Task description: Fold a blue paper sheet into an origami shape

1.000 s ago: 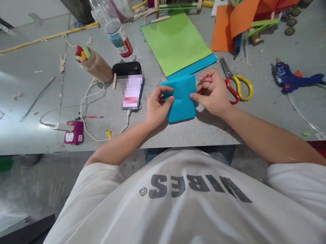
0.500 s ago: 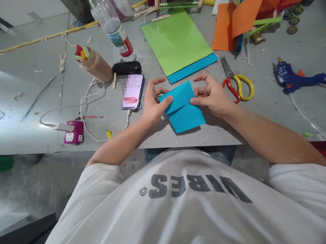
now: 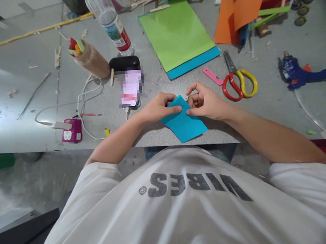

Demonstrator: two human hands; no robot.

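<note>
Left hand (image 3: 159, 108): in the head view, narrow, pinching the blue paper (image 3: 184, 126), thumb on top, fingers curled behind its far edge.
Right hand (image 3: 206, 103): also in a narrow pinch, its thumb pressing beside the other thumb, its index finger arched clear of the sheet.
Blue paper: close in front of the body, over the table (image 3: 149, 134), one corner pointing away and another toward the white shirt (image 3: 194, 216); a step along its left side suggests a fold, though the layers are hard to tell.
Step in hand: probably turning the sheet or working a fold by fingertip.
Next move: a neat crease would call for one thumb holding the layers in line, the other pressing along them.
Near edge: the lowest corner comes very near the table's front edge, leaving little room that way.
Left side: the phone (image 3: 131, 89) lies near the wrist.
Right side: the pink cutter (image 3: 212, 76) and scissors (image 3: 233, 72) lie just beyond the knuckles.
Room: a modest bare strip runs between the fingers and the green sheet (image 3: 177, 35).
</note>
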